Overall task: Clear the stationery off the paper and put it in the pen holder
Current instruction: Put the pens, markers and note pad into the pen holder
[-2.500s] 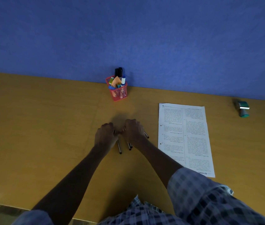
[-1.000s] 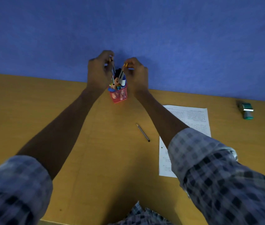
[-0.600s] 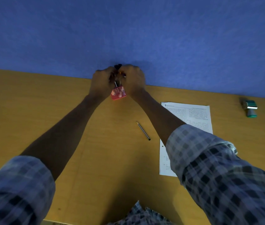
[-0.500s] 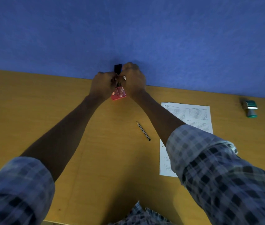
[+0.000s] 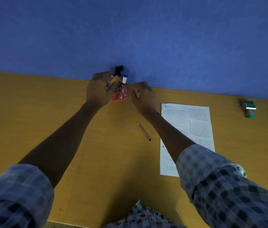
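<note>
The red mesh pen holder [image 5: 121,95] stands at the back of the desk against the blue wall, filled with markers, pens and coloured bits. My left hand [image 5: 97,90] curls round its upper left corner, fingers behind and thumb in front. Just to the right of the holder, not touching it, my right hand [image 5: 144,97] hovers loosely curled with nothing in it. One pencil [image 5: 144,131] lies slanted on the bare desk, left of the printed paper [image 5: 195,125]. My right forearm crosses the paper's left part and hides some of it. No stationery shows on the paper.
A green and white stamp [image 5: 248,109] lies on the desk at the far right near the wall. The wooden desk [image 5: 31,112] stretches to the left. My checked sleeves fill the lower corners.
Both hands carried pens from the desk's middle up to the holder and lowered them in. Since then my right hand has drawn away to the right, empty; my left hand stays at the holder.
</note>
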Tool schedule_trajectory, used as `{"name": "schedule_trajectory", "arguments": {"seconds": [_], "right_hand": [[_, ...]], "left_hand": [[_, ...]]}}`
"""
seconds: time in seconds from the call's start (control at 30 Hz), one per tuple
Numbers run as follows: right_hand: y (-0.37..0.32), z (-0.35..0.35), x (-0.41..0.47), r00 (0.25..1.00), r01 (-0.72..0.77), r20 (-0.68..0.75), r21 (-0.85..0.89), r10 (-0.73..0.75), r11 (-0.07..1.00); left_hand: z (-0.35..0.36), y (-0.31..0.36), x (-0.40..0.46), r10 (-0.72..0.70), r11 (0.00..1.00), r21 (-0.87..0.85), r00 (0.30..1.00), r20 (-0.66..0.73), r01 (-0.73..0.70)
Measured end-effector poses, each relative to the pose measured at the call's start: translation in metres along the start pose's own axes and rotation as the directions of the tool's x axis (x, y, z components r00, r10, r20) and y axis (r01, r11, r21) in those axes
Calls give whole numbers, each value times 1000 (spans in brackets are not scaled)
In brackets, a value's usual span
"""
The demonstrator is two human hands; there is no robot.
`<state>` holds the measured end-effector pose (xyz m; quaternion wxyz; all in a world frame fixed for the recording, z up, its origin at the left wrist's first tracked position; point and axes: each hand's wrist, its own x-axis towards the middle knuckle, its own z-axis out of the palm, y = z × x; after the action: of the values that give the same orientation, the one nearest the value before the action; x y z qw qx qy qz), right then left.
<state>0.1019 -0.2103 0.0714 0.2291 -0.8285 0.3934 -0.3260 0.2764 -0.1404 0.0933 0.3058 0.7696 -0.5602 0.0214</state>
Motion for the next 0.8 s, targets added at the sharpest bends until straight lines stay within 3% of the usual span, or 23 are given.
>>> {"name": "schedule_trajectory", "arguments": {"seconds": [0.1,0.2,0.33,0.5,0.6,0.7,0.8], "right_hand": [[11,-2,-21,962,-59,249,-198,108,978],[15,-7,-36,839,-59,492,-343,233,937],[15,-7,-46,753,-30,592,-404,286,914],[16,-1,-41,771,-128,572,-291,280,948],[10,-5,-25,842,-195,491,-113,225,974],[-6,-12,-4,951,-219,254,147,178,965],[-24,-16,17,980,-187,-5,335,200,923]], "left_hand": [[3,-4,-12,-54,998,-41,998,-35,53],[10,-9,-21,-132,990,-59,991,-35,130],[18,-17,-26,-234,964,-109,969,77,242],[26,-20,-19,-326,915,-189,928,180,357],[30,-20,-14,-340,886,-254,916,212,388],[30,-18,-8,-305,878,-316,929,207,359],[31,-14,-6,-275,887,-341,949,152,312]]}}
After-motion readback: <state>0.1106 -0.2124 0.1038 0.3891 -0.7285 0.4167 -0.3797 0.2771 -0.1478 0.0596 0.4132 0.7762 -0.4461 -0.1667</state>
